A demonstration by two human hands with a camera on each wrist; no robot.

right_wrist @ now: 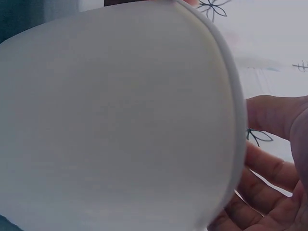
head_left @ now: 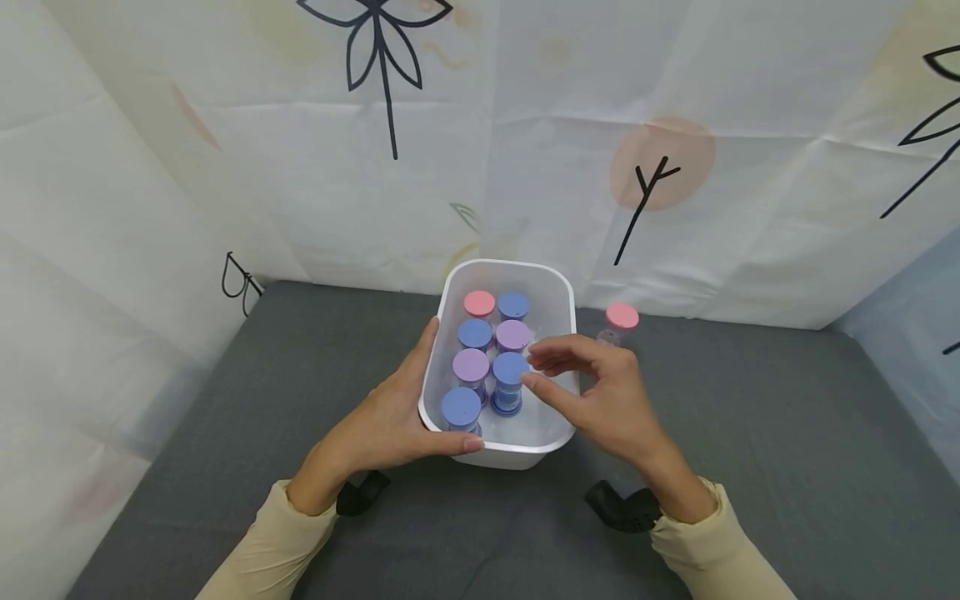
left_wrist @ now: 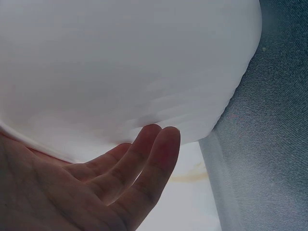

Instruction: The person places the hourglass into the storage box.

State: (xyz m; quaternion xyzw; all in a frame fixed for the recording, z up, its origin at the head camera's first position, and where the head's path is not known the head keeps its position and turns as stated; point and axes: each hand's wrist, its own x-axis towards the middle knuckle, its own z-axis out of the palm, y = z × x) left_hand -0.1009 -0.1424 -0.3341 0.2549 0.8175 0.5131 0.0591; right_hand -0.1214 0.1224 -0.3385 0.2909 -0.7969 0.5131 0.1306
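A white plastic bin [head_left: 512, 457] holds several upright clear pieces with coloured round caps, which look like sand timers. My left hand [head_left: 382, 421] grips the bin's near left corner, thumb over the near rim and fingers along the outer wall. In the left wrist view those fingers [left_wrist: 161, 154] touch the wall. Over the bin's right side, my right hand [head_left: 607, 392] has thumb and fingers parted beside a blue-capped sand timer [head_left: 508, 385]; whether they touch its cap I cannot tell. The right wrist view shows the bin's wall [right_wrist: 125, 115] hiding the fingertips.
A pink-capped sand timer [head_left: 622, 317] stands on the grey cloth-covered table [head_left: 750, 433], right of the bin. Inside are other timers with a pink cap [head_left: 479, 303], purple caps [head_left: 471, 365] and blue caps [head_left: 461, 406]. A patterned white curtain [head_left: 540, 167] hangs behind.
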